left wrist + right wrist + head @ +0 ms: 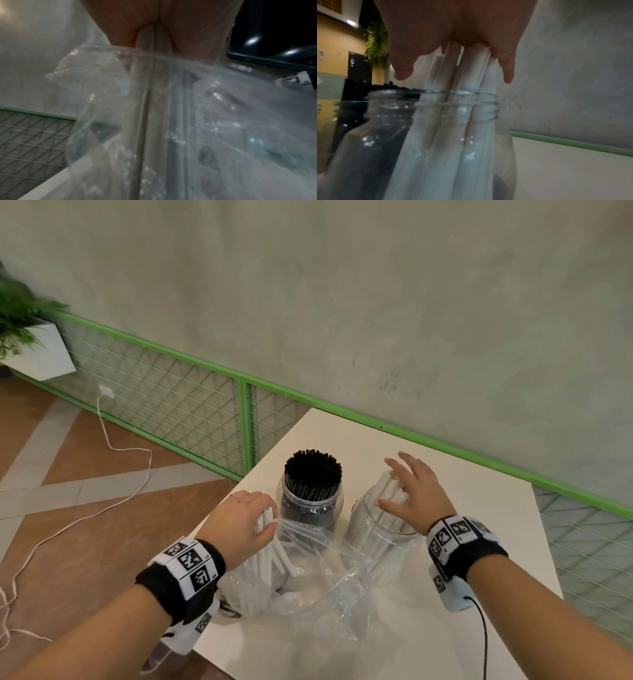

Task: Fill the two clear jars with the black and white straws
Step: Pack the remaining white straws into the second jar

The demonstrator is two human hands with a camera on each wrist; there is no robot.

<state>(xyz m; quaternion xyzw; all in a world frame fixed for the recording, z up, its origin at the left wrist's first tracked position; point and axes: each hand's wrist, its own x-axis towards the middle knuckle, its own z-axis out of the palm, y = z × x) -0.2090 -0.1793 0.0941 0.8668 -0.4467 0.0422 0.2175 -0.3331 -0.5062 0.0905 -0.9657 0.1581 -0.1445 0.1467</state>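
The right hand (453, 27) rests with its palm on the tops of white straws (471, 70) standing in a clear jar (436, 121), fingers spread. Behind, to the left, a second jar (347, 121) holds black straws (359, 89).

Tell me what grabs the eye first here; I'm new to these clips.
The jar packed with black straws stands out at mid-table. Right of it, the right hand rests with spread fingers on white straws standing in a second jar. Nearer the camera, the left hand grips more white straws in a crumpled clear bag.
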